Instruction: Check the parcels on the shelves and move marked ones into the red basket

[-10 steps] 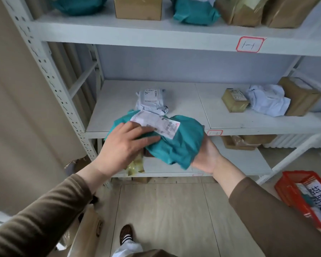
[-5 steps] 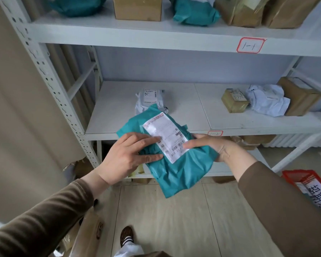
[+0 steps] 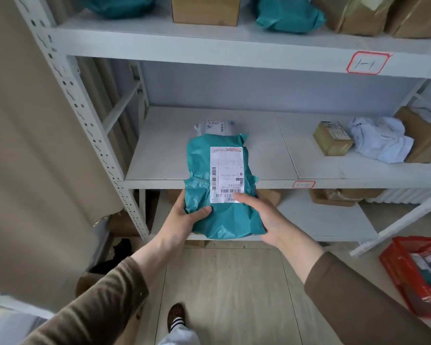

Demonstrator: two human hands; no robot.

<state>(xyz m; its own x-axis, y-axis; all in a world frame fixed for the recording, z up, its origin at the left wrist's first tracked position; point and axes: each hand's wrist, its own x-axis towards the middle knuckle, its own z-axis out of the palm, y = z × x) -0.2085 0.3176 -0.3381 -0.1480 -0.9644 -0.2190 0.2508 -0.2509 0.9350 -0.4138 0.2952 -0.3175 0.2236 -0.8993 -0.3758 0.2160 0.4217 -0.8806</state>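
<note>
I hold the teal parcel point(image 3: 222, 195) upright in front of the middle shelf's front edge point(image 3: 209, 183), its white label point(image 3: 226, 174) facing me. My left hand point(image 3: 182, 217) grips its lower left side, thumb on front; my right hand point(image 3: 264, 217) curls around its lower right. The red basket point(image 3: 408, 275) sits on the floor, lower right.

Head camera looks down, close to shelves point(image 3: 234, 155).

Crinkled glossy teal plastic mailer point(image 3: 224, 220) with matt paper label point(image 3: 226, 174); painted metal shelf point(image 3: 159, 155); red plastic mesh basket point(image 3: 406, 277).
</note>
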